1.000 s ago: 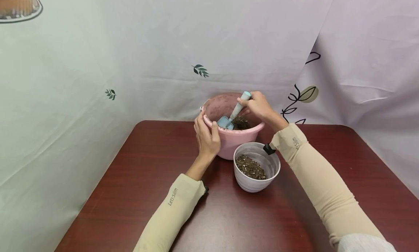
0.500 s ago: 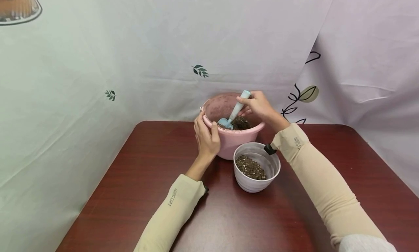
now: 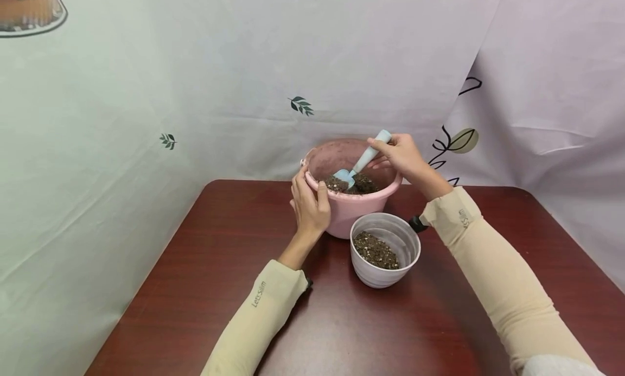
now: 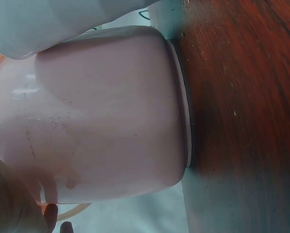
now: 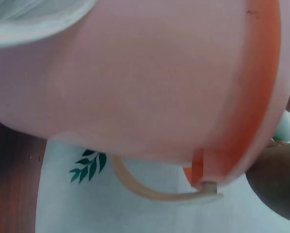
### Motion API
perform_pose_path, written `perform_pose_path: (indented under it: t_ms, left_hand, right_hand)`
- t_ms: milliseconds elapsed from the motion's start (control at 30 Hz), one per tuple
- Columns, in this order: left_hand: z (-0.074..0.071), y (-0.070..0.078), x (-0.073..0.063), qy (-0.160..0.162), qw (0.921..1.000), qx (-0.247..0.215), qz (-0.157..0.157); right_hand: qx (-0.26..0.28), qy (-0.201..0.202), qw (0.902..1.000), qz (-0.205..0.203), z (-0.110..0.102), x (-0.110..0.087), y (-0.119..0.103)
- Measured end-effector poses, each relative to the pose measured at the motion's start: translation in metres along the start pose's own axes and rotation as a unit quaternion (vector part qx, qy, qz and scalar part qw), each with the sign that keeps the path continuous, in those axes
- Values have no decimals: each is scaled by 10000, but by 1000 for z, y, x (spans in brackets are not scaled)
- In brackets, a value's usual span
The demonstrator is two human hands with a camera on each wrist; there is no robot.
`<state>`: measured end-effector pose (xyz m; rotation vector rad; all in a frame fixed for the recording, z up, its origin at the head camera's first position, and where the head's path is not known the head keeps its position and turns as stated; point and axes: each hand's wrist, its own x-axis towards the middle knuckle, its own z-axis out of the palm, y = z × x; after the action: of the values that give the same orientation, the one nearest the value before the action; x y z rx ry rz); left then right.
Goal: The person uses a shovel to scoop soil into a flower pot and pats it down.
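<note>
In the head view, my right hand [image 3: 406,158] grips the pale handle of a small blue garden trowel [image 3: 367,158]. The trowel tilts into a pink bucket [image 3: 358,206], its blade among dark potting soil [image 3: 337,184]. My left hand [image 3: 311,209] holds the bucket's left rim, thumb on the near outer wall and fingers round the side. A whitish plant pot [image 3: 378,277] stands in front of the bucket, partly filled with soil [image 3: 375,250]. The left wrist view shows the bucket's wall [image 4: 106,121] with fingertips [image 4: 50,216] at lower left.
Everything stands on a dark red wooden table [image 3: 234,246]. Behind it hangs a pale cloth backdrop [image 3: 234,83] with leaf prints, close to the bucket. The bucket's bail handle [image 5: 154,193] hangs down in the right wrist view. Small soil crumbs lie on the table.
My right hand and the trowel have moved to the right, away from the bucket's left wall. Soil now shows around and left of the blade. My left hand keeps its place on the rim.
</note>
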<state>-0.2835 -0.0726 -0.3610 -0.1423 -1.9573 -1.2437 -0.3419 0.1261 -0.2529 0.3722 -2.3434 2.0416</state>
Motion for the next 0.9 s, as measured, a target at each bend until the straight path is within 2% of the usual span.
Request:
perform_pose_path:
  t_ms: [167,433,767,900]
  left_hand:
    - [2,0,-1,-26,10000,46,-13]
    - [3,1,0,-69,9999,76,42]
    - [3,0,0,-49,10000,74,41]
    - [1,1,0,-45,10000,36,-53]
  right_hand:
    - [416,58,9991,47,-11,-6,4]
    - [791,467,9954,-276,-24,-12,8]
    - [994,487,9935,-275,-27,-15,11]
    - [1104,491,9923,-287,-27,-15,11]
